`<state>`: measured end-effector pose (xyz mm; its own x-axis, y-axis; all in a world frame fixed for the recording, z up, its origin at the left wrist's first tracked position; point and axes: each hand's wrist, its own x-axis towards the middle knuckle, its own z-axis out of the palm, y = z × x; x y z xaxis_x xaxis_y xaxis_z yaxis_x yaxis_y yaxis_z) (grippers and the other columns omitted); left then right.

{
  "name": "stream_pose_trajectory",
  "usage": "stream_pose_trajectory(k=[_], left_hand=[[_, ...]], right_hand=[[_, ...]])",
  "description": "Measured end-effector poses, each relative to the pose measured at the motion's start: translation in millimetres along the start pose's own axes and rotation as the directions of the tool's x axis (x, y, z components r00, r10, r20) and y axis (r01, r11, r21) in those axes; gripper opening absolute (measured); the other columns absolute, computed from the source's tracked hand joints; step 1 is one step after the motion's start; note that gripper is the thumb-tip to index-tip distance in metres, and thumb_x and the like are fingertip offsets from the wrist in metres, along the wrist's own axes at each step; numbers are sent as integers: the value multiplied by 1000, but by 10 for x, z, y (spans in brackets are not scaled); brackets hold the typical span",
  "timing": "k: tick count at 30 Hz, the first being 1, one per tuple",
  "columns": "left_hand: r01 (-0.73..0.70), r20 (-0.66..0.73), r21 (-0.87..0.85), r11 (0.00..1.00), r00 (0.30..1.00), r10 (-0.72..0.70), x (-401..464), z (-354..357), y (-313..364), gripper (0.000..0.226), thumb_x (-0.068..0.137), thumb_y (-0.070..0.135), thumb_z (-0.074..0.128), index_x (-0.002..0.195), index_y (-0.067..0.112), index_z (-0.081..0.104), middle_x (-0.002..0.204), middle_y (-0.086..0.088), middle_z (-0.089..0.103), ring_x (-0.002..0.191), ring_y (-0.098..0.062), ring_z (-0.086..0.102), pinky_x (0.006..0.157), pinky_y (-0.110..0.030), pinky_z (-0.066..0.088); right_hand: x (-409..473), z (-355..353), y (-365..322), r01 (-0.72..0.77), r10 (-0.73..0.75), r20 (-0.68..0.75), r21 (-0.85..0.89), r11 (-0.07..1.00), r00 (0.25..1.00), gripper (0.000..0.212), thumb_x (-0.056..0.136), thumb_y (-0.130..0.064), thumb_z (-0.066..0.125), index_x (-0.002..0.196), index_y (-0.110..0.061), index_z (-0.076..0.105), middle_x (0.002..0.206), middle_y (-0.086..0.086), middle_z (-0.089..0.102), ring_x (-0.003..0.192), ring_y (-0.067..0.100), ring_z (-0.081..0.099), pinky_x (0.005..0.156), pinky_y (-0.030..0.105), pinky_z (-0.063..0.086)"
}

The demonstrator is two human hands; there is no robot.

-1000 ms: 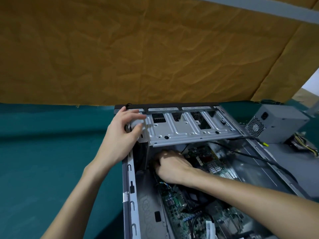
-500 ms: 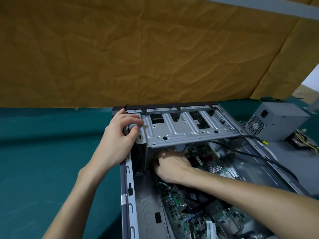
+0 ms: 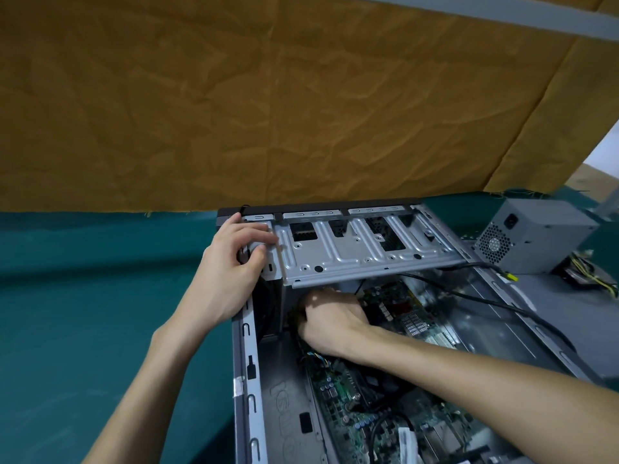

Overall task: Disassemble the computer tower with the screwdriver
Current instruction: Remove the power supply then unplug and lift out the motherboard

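Observation:
The open computer tower (image 3: 246,356) lies on its side on the teal table. A silver drive cage (image 3: 355,252) spans its far end. My left hand (image 3: 227,279) grips the cage's left corner, fingers curled over the metal. My right hand (image 3: 330,323) reaches inside under the cage, fingers bent at the left inner wall; what they hold is hidden. The green motherboard (image 3: 351,396) fills the case floor. No screwdriver is in view.
A grey power supply (image 3: 532,239) with loose yellow and black wires sits to the right on a grey panel (image 3: 569,306). A black cable (image 3: 502,303) crosses the case's right side. Brown paper covers the wall behind. Teal tabletop (image 3: 100,296) stretches left.
My left hand shifted slightly along the cage's left corner. My right hand stays under the cage in almost the same spot. The view tilted a little.

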<state>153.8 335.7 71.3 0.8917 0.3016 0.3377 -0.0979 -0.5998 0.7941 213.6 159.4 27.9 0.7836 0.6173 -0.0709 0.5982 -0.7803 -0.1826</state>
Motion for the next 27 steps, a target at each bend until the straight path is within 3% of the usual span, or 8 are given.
stream_pose_trajectory(k=[4,8,16,18,22,25,27], left_hand=[[-2,6,4,1000,1000,2,0,-12,3,27,100,8,53,108,22,75,130,10,63,145,1,25,120,-24,22],[6,2,2,1000,1000,-6,3,-10,14,27,100,7,53,108,20,75,130,8,63,145,1,25,120,-24,21],[-1,7,9,1000,1000,1,-11,-14,31,27,101,7,52,110,19,75,131,7,63,140,6,25,121,-24,21],[-5,6,8,1000,1000,5,-11,-21,25,28,101,7,52,110,19,75,131,7,63,139,7,25,121,-24,21],[-11,5,7,1000,1000,11,-15,-15,24,27,101,7,52,110,19,75,130,7,63,140,6,26,122,-27,21],[-3,7,3,1000,1000,3,-14,-23,28,27,101,8,51,110,20,75,131,8,63,142,3,26,121,-25,21],[-2,14,4,1000,1000,2,-16,-24,35,28,101,8,51,110,20,74,131,10,62,146,0,25,119,-22,20]], right_hand=[[-8,-8,7,-10,6,65,60,998,998,18,87,-26,57,84,-12,67,82,9,62,75,33,60,65,26,41],[2,-1,-2,-14,14,19,19,1000,1000,21,89,-26,57,93,-12,71,91,13,67,82,35,65,66,27,44],[12,8,35,-55,48,58,115,992,997,21,83,-29,59,81,-10,67,84,9,69,76,33,65,64,25,46],[25,9,46,-52,52,-4,89,995,999,21,84,-32,58,81,-12,64,86,9,69,77,32,64,64,25,43],[21,25,40,-46,44,21,134,990,999,23,84,-35,60,86,-15,69,86,6,70,77,30,64,63,25,47],[6,14,56,-15,30,-154,98,995,988,22,90,-34,61,105,-20,69,104,6,69,94,31,64,74,29,50],[-1,-9,56,-4,10,-180,35,999,984,26,91,-26,61,115,-16,63,113,8,67,104,33,62,84,33,51]])
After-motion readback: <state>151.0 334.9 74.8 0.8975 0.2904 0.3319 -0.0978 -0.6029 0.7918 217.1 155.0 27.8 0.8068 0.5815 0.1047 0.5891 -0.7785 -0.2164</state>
